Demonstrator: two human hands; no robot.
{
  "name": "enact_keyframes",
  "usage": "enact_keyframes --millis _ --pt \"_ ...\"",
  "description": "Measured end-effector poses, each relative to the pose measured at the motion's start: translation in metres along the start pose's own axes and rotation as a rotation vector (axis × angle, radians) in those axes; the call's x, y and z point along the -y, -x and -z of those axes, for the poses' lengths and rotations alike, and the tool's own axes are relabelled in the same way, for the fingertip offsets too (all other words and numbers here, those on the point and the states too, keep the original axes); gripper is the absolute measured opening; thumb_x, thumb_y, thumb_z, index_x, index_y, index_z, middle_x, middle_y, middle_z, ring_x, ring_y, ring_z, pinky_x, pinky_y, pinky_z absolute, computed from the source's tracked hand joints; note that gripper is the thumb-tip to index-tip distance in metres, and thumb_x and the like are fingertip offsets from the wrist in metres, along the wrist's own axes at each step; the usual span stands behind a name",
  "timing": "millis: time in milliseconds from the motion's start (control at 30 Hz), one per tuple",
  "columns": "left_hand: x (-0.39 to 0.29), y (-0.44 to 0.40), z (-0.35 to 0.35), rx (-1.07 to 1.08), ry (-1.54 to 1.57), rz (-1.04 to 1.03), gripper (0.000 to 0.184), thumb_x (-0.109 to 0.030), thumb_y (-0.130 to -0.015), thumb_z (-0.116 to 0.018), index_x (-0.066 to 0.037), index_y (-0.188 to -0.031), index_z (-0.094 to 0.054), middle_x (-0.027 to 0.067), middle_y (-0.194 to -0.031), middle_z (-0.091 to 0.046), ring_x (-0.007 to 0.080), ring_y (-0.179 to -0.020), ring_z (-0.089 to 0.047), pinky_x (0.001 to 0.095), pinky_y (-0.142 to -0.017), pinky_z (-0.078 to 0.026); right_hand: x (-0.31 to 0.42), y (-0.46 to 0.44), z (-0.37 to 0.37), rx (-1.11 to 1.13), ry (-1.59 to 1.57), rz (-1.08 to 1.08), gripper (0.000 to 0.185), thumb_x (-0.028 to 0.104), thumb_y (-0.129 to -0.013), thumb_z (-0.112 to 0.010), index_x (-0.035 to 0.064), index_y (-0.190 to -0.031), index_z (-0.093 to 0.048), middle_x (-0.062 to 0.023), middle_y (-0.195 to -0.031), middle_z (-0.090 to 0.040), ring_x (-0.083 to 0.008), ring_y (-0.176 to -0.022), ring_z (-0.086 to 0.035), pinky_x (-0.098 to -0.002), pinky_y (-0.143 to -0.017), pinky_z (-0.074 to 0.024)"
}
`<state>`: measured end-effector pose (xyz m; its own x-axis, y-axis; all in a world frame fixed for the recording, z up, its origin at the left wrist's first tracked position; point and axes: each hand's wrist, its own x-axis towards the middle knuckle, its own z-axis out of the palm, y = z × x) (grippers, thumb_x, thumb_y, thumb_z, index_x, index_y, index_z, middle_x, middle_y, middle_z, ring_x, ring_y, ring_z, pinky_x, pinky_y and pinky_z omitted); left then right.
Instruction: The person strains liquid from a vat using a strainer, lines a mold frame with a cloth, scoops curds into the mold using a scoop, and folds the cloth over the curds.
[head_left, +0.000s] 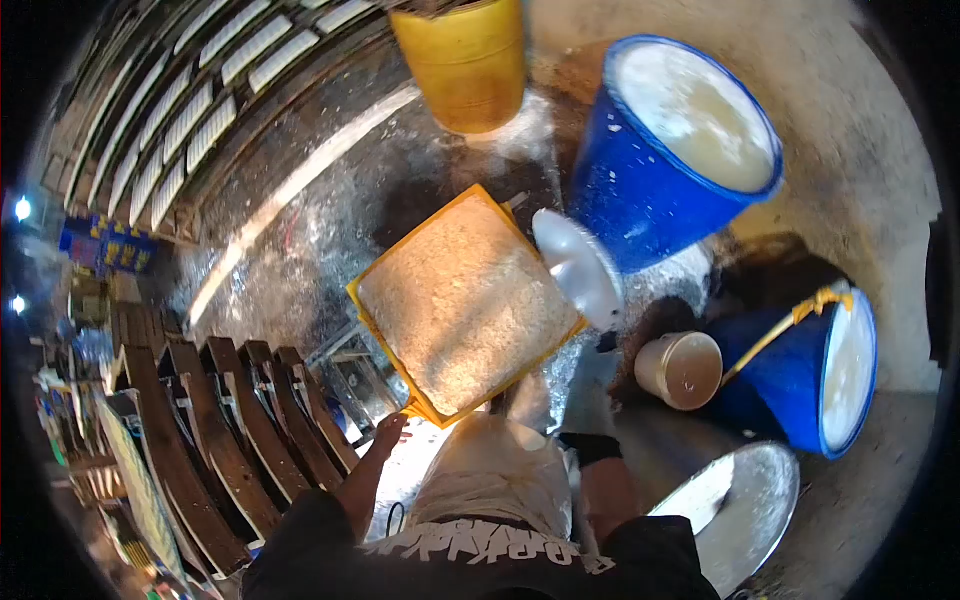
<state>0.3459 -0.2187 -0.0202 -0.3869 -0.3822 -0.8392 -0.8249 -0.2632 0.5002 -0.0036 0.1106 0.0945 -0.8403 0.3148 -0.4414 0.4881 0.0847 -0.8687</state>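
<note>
- The yellow tray is sitting in front of the person's waist, corner-on, bearing a pale, crumbly-looking mass spread almost edge to edge.
- Left hand is resting at the tray's near corner. Fingers are meeting the rim there; whether they are grasping it or only touching, I cannot tell.
- Right arm is extending forward, wearing a black wristband. Beyond the band the view is blurring; cannot tell what that hand is doing.
- Risk, spill: the mass is lying close to the rim, so a tilt or jolt could be sending some over the side. Likely cause: uneven support, with one hand pressing a single corner.
- Risk, knock: a silver disc is overlapping the tray's right side in this view. Contact is not showing; a sideways swing could be striking it.
- Risk, stumble: a small bucket and a metal basin are standing on the right, near the body. Stepping that way without looking could be causing a trip.
- Risk, slip: the floor is looking pale-streaked and shiny; moisture or powder could be reducing footing.
</note>
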Motion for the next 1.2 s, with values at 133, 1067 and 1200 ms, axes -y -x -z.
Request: enact_keyframes --millis 133,1067,1200 --pt "-0.054 -0.001 -0.044 0.03 -0.096 -0.116 0.041 -0.034 -0.088 -0.058 -0.007 -0.119 -0.055 0.0113 -0.102 -0.064 0.0205 -0.075 -0.067 0.0335 -0.063 -0.053 -0.01 -0.028 0.167 -0.264 -0.211 0.306 0.019 0.007 -0.077 -0.065 0.0029 -0.092 -0.054 -0.0038 -0.084 -0.056 -0.011 -0.076 -0.048 -0.027 -0.063 -0.0428" --pt "-0.109 0.214 -0.398 0.263 -0.943 -0.272 0.038 -0.032 -0.092 -0.059 -0.01 -0.123 -0.054 0.0085 -0.103 -0.062 0.0224 -0.072 -0.066 0.0342 -0.062 -0.051 -0.455 -0.065 0.637 -1.149 -1.166 -0.483 0.02 0.01 -0.087 -0.056 0.0104 -0.106 -0.052 -0.0059 -0.078 -0.058 -0.0183 -0.06 -0.055 -0.0305 -0.052 -0.0472" --pt "-0.107 0.226 -0.418 0.309 -0.962 -0.329 0.034 -0.028 -0.094 -0.055 -0.009 -0.122 -0.054 0.0086 -0.104 -0.063 0.0204 -0.075 -0.067 0.0309 -0.063 -0.052 -0.452 -0.056 0.632 -0.439 -1.387 -0.685 0.017 0.018 -0.089 -0.055 0.015 -0.075 -0.046 0.0015 -0.051 -0.039 -0.0134 -0.038 -0.037 -0.0279 -0.037 -0.0316"
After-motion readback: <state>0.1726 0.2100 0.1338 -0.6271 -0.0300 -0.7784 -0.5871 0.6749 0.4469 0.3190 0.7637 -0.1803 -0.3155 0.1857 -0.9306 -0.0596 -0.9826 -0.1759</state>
